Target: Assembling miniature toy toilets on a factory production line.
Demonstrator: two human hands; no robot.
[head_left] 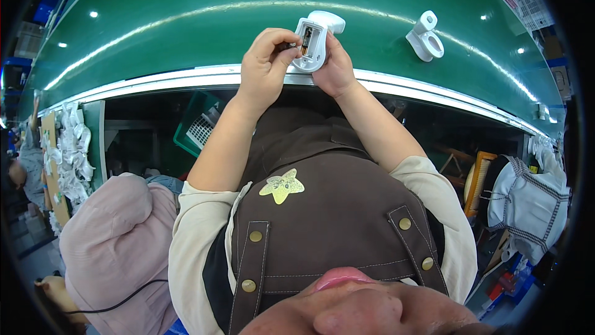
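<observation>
Just over the near edge of the green table, my right hand (335,67) is closed round the side of a small white plastic toy toilet (318,56). Its underside faces up, showing an uncovered battery compartment. A black and copper-coloured battery (305,42) lies in that compartment. My left hand (266,62) pinches a small dark cylinder, which looks like another battery (286,46), between thumb and fingers at the compartment's left side. Partly hidden by the fingers, this piece shows only in part. Farther right on the table stands a second white toy toilet (426,36), touched by neither hand.
A pale metal strip (204,76) edges the green table (186,37). Beneath it at the left sits a green basket (192,125). Beside me on the left is a person in a pink top (118,242). A chair with a white cover (527,211) stands at the right.
</observation>
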